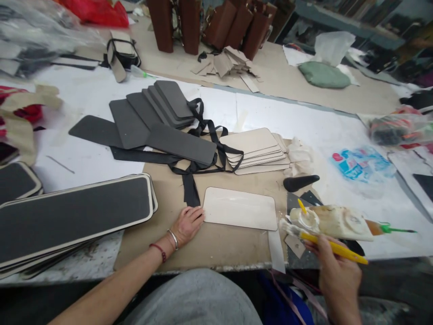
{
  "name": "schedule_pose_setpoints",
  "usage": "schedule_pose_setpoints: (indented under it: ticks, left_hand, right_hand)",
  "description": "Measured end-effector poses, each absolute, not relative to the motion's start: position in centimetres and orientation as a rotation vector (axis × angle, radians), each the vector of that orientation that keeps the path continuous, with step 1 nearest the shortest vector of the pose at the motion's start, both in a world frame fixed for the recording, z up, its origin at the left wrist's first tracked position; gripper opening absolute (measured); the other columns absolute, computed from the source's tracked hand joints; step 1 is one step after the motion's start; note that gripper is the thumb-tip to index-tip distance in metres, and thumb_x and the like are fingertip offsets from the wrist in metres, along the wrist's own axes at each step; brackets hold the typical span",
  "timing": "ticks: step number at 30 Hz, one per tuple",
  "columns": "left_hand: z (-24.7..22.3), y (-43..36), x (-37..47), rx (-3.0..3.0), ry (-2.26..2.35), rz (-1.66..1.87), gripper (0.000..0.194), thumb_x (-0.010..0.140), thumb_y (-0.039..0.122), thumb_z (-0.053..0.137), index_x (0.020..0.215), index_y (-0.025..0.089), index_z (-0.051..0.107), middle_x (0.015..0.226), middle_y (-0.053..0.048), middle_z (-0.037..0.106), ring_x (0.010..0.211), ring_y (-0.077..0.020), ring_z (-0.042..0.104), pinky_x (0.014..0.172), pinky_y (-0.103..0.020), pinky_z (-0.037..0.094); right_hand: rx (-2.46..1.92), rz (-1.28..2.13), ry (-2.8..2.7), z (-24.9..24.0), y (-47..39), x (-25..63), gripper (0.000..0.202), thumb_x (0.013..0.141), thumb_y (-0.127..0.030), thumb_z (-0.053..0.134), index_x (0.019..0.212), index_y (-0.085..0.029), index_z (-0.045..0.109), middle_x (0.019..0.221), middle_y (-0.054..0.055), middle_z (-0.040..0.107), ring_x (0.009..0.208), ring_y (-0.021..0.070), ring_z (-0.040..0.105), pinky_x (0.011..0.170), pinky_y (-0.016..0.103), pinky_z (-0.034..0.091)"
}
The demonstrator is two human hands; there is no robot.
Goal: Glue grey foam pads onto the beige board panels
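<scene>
A cream rounded panel [241, 209] lies flat on the brown board [216, 253] in front of me, with a glossy streak on its upper part. My left hand [185, 227] rests on the board, fingers stretched out flat and fingertips at the panel's left edge. Just above those fingers is the end of a black ribbon [191, 190]. At the right, my right hand [338, 271] grips a yellow-handled brush [333, 248]. Its pale bristles point left, between the panel and a stained plastic bottle [352, 222] lying on its side, with an opening on top.
Dark grey panels [182, 143] and a stack of cream panels [252, 143] sit beyond the panel. Long dark panels with cream borders [74, 216] are piled at left. A black tool [301, 182] lies right. Brown boxy pieces [223, 25] and scraps [226, 63] stand behind.
</scene>
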State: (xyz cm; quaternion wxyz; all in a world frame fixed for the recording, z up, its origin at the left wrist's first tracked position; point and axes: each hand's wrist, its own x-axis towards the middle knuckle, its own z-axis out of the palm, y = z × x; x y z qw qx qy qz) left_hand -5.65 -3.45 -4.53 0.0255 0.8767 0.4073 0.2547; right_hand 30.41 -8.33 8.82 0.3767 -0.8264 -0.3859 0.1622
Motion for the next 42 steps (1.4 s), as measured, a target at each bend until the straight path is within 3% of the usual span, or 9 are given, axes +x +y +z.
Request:
schedule_pose_setpoints:
  ticks: [5,12,26,31,37,42]
  left_hand:
    - [-5.0,-3.6,-5.7,2.687,1.267,0.81,0.02,0.081,0.015,0.047,0.097,0.017,0.06,0.099,-0.007,0.065,0.101,-0.0205,0.054,0.085,-0.036,0.038]
    - [-5.0,-3.6,-5.7,2.671,1.256,0.843,0.017,0.081,0.016,0.048,0.093,0.015,0.059,0.098,-0.007,0.066,0.099,-0.0197,0.056,0.085,-0.035,0.037]
    - [-4.8,-3.3,-5.7,2.704,1.201,0.852,0.017,0.082,0.015,0.047,0.092,0.016,0.06,0.098,-0.007,0.067,0.097,-0.02,0.058,0.084,-0.036,0.038]
    - [-4.9,-3.2,-5.8,2.711,1.183,0.893,0.016,0.082,0.015,0.047,0.092,0.018,0.06,0.096,-0.007,0.067,0.096,-0.0202,0.059,0.083,-0.036,0.038]
    - [-5.0,-3.1,-5.8,2.712,1.172,0.915,0.017,0.082,0.015,0.047,0.094,0.017,0.059,0.097,-0.007,0.066,0.095,-0.0197,0.058,0.083,-0.035,0.039]
    - [-5.0,-3.2,-5.7,2.7,1.183,0.933,0.018,0.083,0.016,0.046,0.095,0.018,0.059,0.097,-0.007,0.066,0.096,-0.0192,0.058,0.084,-0.035,0.039]
  right_hand:
    - [-1.808,0.968,-0.898,5.9,-5.4,18.3,0.039,0.071,-0.051,0.059,0.084,-0.015,0.057,0.074,0.006,0.065,0.061,0.02,0.063,0.062,0.037,0.054]
    - [-1.695,1.104,-0.876,3.0,-4.2,12.6,0.035,0.072,-0.051,0.058,0.079,-0.017,0.056,0.075,0.005,0.063,0.059,0.0187,0.063,0.056,0.033,0.054]
    - [-2.288,0.325,-0.957,2.9,-8.0,28.6,0.048,0.075,-0.059,0.047,0.087,-0.014,0.06,0.062,0.008,0.066,0.063,0.024,0.065,0.062,0.033,0.047]
    - [-2.311,0.049,-1.205,3.5,-7.6,27.3,0.05,0.081,-0.058,0.038,0.084,-0.014,0.061,0.072,0.011,0.067,0.069,0.0229,0.063,0.064,0.031,0.045]
    - [-2.12,0.234,-1.39,4.0,-7.3,23.4,0.038,0.085,-0.049,0.04,0.084,-0.017,0.06,0.073,0.007,0.065,0.063,0.0174,0.061,0.061,0.027,0.045]
    - [-2.139,0.002,-1.414,4.0,-6.7,25.6,0.037,0.086,-0.047,0.039,0.084,-0.016,0.059,0.076,0.009,0.064,0.069,0.0192,0.06,0.065,0.03,0.046]
